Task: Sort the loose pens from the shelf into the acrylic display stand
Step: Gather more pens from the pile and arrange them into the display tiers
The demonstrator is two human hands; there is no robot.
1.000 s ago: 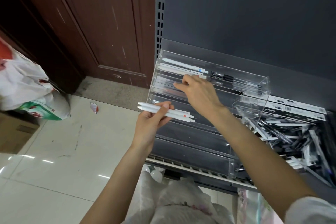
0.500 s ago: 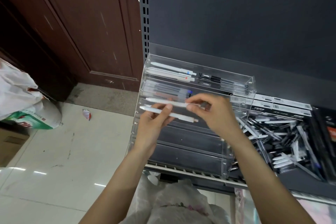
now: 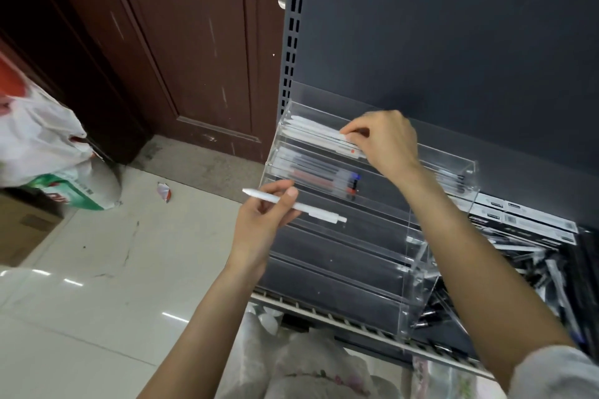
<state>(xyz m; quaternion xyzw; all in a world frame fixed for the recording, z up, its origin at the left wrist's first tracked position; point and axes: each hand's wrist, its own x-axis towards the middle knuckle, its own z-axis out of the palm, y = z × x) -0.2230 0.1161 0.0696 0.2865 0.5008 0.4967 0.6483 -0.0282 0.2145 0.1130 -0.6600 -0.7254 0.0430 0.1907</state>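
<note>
On the dark metal shelf (image 3: 366, 330) in front of me stands the clear stepped acrylic display stand (image 3: 340, 236), backed by a flat grey panel (image 3: 453, 26) with a slotted grey upright (image 3: 293, 26) at its left edge. My right hand (image 3: 384, 142) reaches into the top tier, its grip pinching the end of a white pen (image 3: 316, 133) that lies along that tier beside other white ones. My left hand (image 3: 262, 220) is lower, in front of the stand's middle tiers, and its grip pinches 1 slim white plastic pen (image 3: 311, 209) between thumb and fingers, the pen held nearly level with its pointed tip to the left. The tier below the top holds a row of clear-barrelled pens with red, blue and black ends (image 3: 324, 176); the lower tiers show only bare acrylic. To the right of the stand, a heap of loose black and white pens (image 3: 518, 272) lies on the shelf, with flat black-and-white boxes (image 3: 522, 220) behind it. Left of the shelf is a dark reddish-brown wooden door (image 3: 181, 42), and below it a pale glossy tiled floor (image 3: 97, 285) with a white plastic bag (image 3: 39, 146), a brown cardboard box (image 3: 22, 230) and a small scrap of wrapper (image 3: 164, 192).
</note>
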